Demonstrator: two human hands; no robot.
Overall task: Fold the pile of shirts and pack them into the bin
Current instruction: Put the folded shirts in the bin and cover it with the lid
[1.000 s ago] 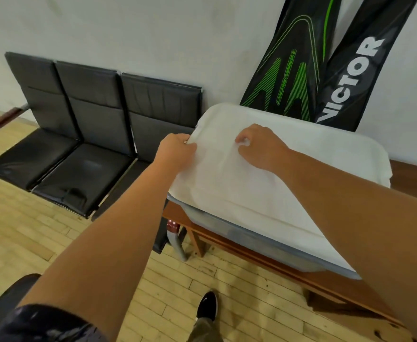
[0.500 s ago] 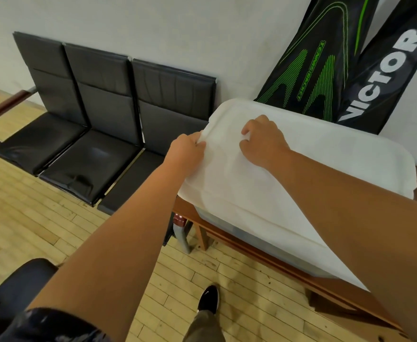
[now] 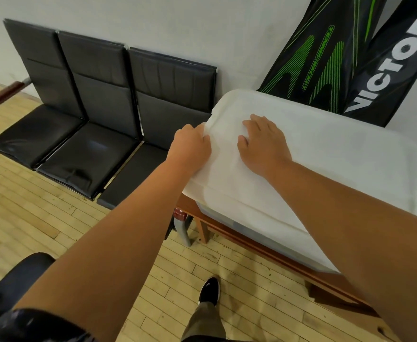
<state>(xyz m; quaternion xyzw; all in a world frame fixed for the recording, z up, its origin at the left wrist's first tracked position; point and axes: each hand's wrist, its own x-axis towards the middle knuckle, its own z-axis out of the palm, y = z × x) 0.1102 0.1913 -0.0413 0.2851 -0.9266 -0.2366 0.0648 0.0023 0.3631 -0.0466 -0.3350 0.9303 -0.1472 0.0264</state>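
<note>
Arms outstretched, the left grip (image 3: 194, 144) pinches the single shirt (image 3: 326, 154) at its 9 o'clock edge. The right grip (image 3: 264, 141) presses flat on it, fingers loose. Three seats (image 3: 89, 154) stand at 10 o'clock.

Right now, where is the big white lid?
Right of centre in the head view, the white lid sits atop the bin on a wooden bench, black chairs at its left, racket bags behind.

This looks like the side of a sports hall or racket club. Pale wooden strip flooring (image 3: 29, 218) runs underfoot. A row of linked black waiting seats (image 3: 91, 124) stands along a plain white wall (image 3: 177, 25). Two long racket bags lean there, one lettered VICTOR (image 3: 400, 65), the other green-striped, marked TENNIS RACKET (image 3: 326, 58).
</note>
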